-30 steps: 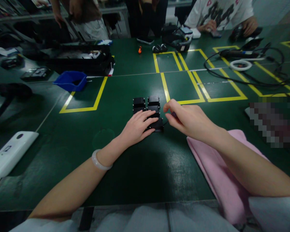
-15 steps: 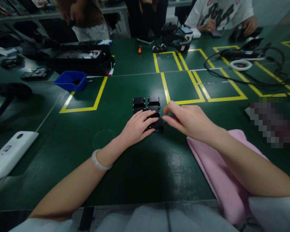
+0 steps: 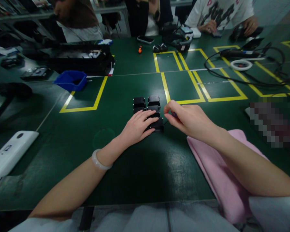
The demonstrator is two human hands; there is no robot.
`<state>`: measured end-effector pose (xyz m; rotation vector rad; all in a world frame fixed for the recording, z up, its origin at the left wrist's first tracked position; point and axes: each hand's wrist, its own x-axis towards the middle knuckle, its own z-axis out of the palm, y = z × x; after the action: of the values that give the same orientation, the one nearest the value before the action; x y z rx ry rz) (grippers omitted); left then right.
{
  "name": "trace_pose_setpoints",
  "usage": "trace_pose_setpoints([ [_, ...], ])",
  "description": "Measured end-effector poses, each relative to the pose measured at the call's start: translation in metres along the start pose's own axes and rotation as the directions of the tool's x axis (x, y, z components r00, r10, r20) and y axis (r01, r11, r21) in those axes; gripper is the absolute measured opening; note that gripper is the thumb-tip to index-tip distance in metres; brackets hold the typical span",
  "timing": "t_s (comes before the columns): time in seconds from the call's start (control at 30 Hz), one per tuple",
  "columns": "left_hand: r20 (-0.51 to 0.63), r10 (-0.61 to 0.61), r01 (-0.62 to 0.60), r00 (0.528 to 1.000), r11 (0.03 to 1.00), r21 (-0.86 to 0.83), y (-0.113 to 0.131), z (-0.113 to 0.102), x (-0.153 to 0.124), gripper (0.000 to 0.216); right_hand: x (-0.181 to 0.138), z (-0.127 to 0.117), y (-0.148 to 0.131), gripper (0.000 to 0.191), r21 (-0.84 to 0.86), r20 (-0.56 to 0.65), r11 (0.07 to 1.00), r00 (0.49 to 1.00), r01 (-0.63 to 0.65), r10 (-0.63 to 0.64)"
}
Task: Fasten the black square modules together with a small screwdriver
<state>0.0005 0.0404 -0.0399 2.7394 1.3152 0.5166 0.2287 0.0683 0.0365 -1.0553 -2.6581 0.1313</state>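
Observation:
Two columns of small black box-shaped blocks (image 3: 154,99), like servo motors with shiny screws at the edges, stand on the green table. My left hand (image 3: 137,127) lies across the nearer blocks, fingers stretched out and resting on top, covering part of the left column. To their right, my right hand (image 3: 188,117) is closed in a pinch around a small screwdriver. Its thin dark shaft (image 3: 166,122) points left to the side of the nearest right block; whether the tip touches is too small to tell. Most of the handle is hidden in my fingers.
A pink cloth (image 3: 215,170) lies under my right forearm. At left are a white device (image 3: 13,151) and a blue bin (image 3: 71,80). Cables (image 3: 258,82) and a white ring (image 3: 241,65) lie at right. Other people sit or stand across the table (image 3: 135,180).
My right hand has drawn back slightly to the right, showing more of the screwdriver's shaft. My left hand and the blocks stay put. People across the table have shifted.

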Motion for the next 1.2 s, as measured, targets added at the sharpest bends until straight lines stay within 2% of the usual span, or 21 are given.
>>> trace_pose_setpoints([
  [0.17,-0.010,-0.001,0.001,1.000,1.000,-0.008,0.0000,0.0003,0.0000,0.038,-0.0009,-0.0012,-0.0006,0.023,0.040,-0.017,0.999,1.000,0.005,-0.004],
  [0.33,-0.017,0.001,-0.001,1.000,1.000,-0.012,-0.0002,0.0012,-0.0001,0.039,0.0000,-0.0005,-0.0004,0.026,0.006,0.017,1.000,1.000,-0.001,0.001],
  [0.57,-0.014,0.003,-0.003,1.000,1.000,-0.010,-0.0001,0.0008,-0.0003,0.038,-0.0007,-0.0002,-0.0010,0.022,0.040,-0.021,0.999,1.000,0.008,-0.007],
  [0.7,-0.010,0.005,-0.005,1.000,1.000,0.002,-0.0002,0.0007,-0.0003,0.039,-0.0006,0.0001,-0.0008,0.027,0.012,0.009,1.000,1.000,0.006,-0.006],
  [1.2,-0.005,0.005,-0.005,1.000,1.000,0.007,-0.0002,0.0005,0.0000,0.039,0.0007,0.0012,0.0000,0.023,-0.001,-0.030,1.000,0.999,0.017,-0.017],
])
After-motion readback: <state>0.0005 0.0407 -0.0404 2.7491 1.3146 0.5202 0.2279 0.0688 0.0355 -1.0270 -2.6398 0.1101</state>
